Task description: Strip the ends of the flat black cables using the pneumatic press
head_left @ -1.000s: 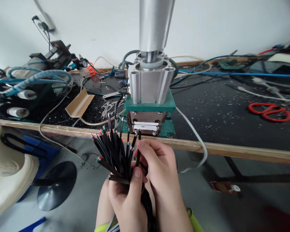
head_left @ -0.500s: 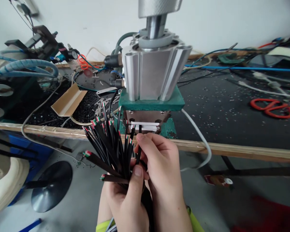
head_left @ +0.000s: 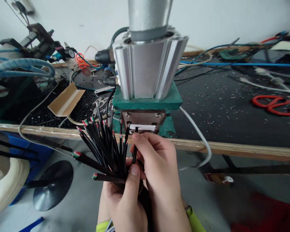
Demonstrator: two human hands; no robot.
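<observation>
My left hand [head_left: 128, 199] is wrapped round a bundle of black cables [head_left: 106, 148], whose cut ends fan out and show red, white and green wire tips. Between the thumb and fingers of my right hand [head_left: 157, 161] is one black cable [head_left: 135, 153] from that bundle. Its tip meets the white strip on the front of a small pneumatic press [head_left: 147, 67]; how deep it sits there I cannot tell. The press has a silver cylinder body, a knurled top and green plates [head_left: 147, 103].
Red-handled scissors [head_left: 275, 104] lie on the dark bench at right. To the left are a folded cardboard piece [head_left: 66, 100], black scraps and grey offcuts. A grey cable [head_left: 198, 135] hangs over the wooden bench edge [head_left: 222, 149]. A round black stool base [head_left: 53, 185] stands on the floor.
The press's knurled top has dropped onto the cylinder, and the two white strips at the front have closed to one. My hands keep their grip; the view has shifted slightly.
</observation>
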